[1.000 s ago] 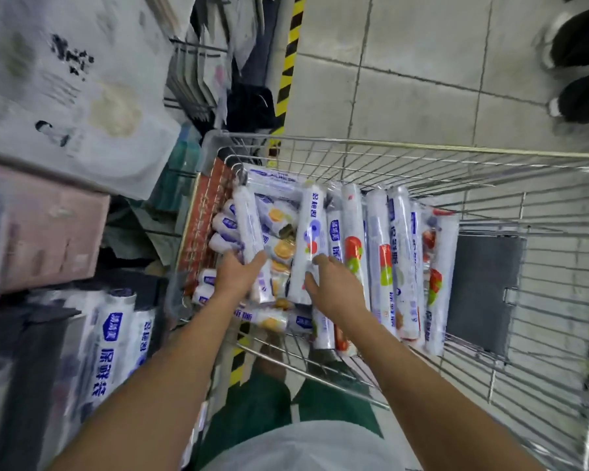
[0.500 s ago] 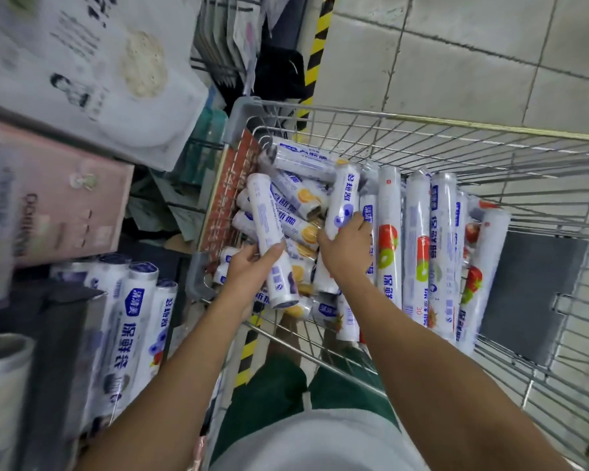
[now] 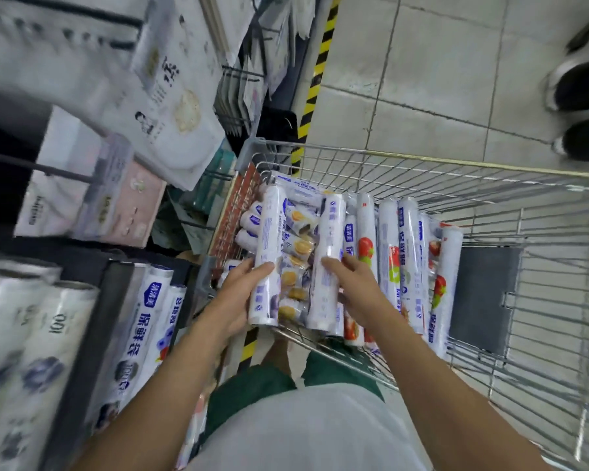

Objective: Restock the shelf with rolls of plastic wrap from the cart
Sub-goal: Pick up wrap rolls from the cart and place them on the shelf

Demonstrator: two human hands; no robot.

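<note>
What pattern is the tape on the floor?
The tape has yellow and black stripes; head view.

Left hand [image 3: 241,294] grips one roll [image 3: 269,232], right hand [image 3: 357,287] seemingly another.

Shop aisle, wire shopping cart [image 3: 422,158] on tiled floor [image 3: 439,79], stocked shelf [image 3: 92,321] alongside, hazard-striped floor tape [image 3: 315,90]

Bright even light, blurred warped edges
</note>
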